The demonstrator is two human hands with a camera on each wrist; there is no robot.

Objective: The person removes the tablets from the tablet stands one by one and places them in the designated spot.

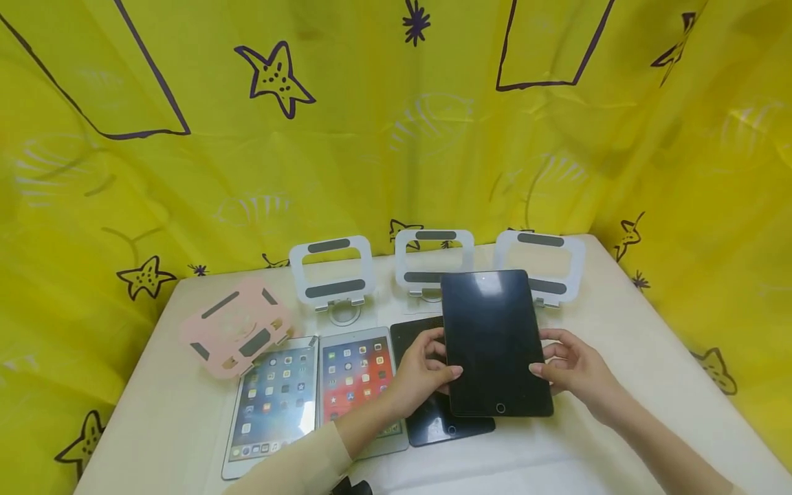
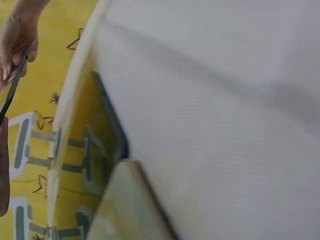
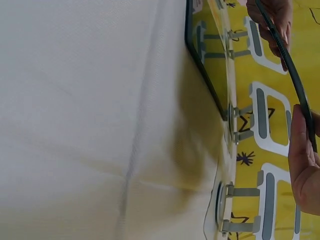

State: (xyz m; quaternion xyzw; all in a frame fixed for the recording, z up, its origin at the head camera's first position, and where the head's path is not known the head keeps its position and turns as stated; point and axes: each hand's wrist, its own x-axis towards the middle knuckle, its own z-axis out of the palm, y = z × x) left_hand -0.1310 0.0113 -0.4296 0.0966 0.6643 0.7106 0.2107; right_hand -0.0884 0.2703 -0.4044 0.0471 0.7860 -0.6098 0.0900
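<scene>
Both hands hold a black tablet (image 1: 495, 337) by its side edges, raised over the table with its dark screen toward the head camera. My left hand (image 1: 421, 375) pinches the left edge, thumb on the front and fingers behind. On the opposite edge, my right hand (image 1: 578, 371) has the same kind of grip. Seen edge-on in the right wrist view, the held tablet (image 3: 295, 75) is a thin dark strip between the two hands. A second black tablet (image 1: 427, 430) lies beneath it, partly covered by the held one and my left hand.
Two white tablets with lit screens, one blue (image 1: 278, 392) and one blue-red (image 1: 355, 371), lie at left. Three white stands (image 1: 297, 275) (image 1: 402, 254) (image 1: 575, 268) line the back edge. A pink stand (image 1: 216, 344) leans at left. Yellow curtain (image 1: 371, 165) surrounds the table (image 1: 668, 385).
</scene>
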